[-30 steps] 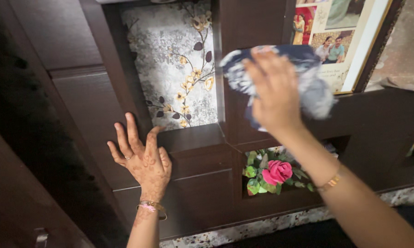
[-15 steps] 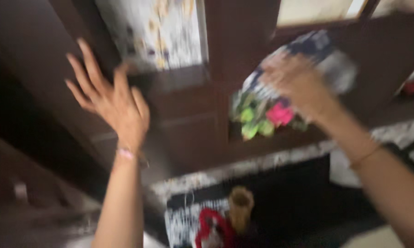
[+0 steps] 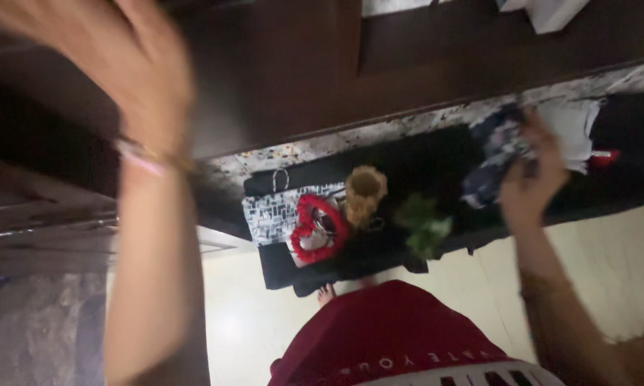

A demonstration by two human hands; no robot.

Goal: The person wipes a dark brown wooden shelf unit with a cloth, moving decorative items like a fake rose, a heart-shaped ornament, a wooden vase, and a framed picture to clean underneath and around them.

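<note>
My right hand [image 3: 530, 180] holds a crumpled blue and white cloth [image 3: 495, 154] low at the right, just above a dark low surface [image 3: 436, 161] below the wooden cabinet. My left hand [image 3: 118, 53] is raised at the upper left with fingers spread, blurred, holding nothing, in front of the dark brown cabinet [image 3: 286, 71]. Both wrists carry bangles.
On the dark low surface stand a patterned grey bag [image 3: 275, 214], a red heart-shaped wreath [image 3: 315, 229], a tan vase [image 3: 365, 193] and a green plant [image 3: 423, 227]. A speckled stone ledge [image 3: 407, 125] runs under the cabinet. Pale floor and my red garment [image 3: 393, 336] lie below.
The view has swung down from the cabinet niches to the low surface and floor. My right hand with the cloth dropped to the right; my left hand lifted off the cabinet.
</note>
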